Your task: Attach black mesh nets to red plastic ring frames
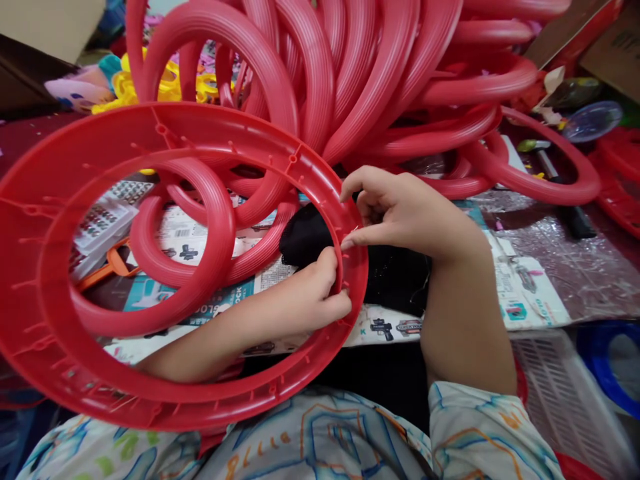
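Gripped by the left hand [320,293]: red ring [50,267]
Its rim is touched by the right hand [390,210], closure unclear.

The card [547,283] carries most of the print. On its blue panel [245,291] at the left, capitals read "GLOC", with "OCK" just beside; along the near edge stands a lone "K", and at the right, "GLO" runs sideways. Farther left is a barcode [183,233]. A red badge [410,327] on the near edge holds lettering (too small to read), and the far-right box [613,50] shows unreadable capitals.
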Available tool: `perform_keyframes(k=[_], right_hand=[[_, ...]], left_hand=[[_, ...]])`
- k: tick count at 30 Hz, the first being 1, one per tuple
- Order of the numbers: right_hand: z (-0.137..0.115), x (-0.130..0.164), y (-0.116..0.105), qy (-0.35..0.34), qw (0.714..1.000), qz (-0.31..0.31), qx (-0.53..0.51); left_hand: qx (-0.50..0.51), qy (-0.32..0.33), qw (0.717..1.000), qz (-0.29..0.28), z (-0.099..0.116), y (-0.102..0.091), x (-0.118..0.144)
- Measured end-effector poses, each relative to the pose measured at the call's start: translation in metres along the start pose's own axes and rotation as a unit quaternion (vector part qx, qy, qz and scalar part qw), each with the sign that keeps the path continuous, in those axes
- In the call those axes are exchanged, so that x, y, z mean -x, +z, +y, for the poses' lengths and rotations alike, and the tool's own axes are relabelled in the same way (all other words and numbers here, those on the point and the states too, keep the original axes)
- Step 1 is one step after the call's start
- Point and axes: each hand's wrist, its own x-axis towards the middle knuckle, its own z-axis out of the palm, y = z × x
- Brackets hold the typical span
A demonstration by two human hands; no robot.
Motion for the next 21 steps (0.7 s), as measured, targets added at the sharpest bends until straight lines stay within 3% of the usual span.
perform_keyframes(k=[6, 8, 11, 13, 17, 21], right_hand=[[0.002, -0.004, -0.003, -0.011, 0.998, -0.060, -0.012], [0.002, -0.005, -0.002, -0.017, 0.998, -0.053, -0.017], [0.003, -0.006, 0.001, -0.035, 0.999, -0.038, -0.019], [0.002, -0.007, 0.003, -0.052, 0.998, -0.030, -0.017], [0.000, -0.010, 0.007, -0.082, 0.996, -0.031, -0.017], [-0.002, -0.010, 0.007, -0.066, 0.996, -0.050, 0.027]], left_hand=[[0.002, -0.013, 1.000, 0.021, 0.001, 0.003, -0.001], [0.079, 0.023, 0.996, 0.046, -0.001, 0.004, -0.004], [0.221, 0.104, 0.966, 0.079, -0.003, 0.006, -0.010], [0.251, 0.143, 0.949, 0.122, -0.005, 0.007, -0.014], [0.164, 0.147, 0.952, 0.214, -0.011, 0.008, -0.018], [0.075, 0.091, 0.966, 0.230, -0.016, 0.007, -0.018]])
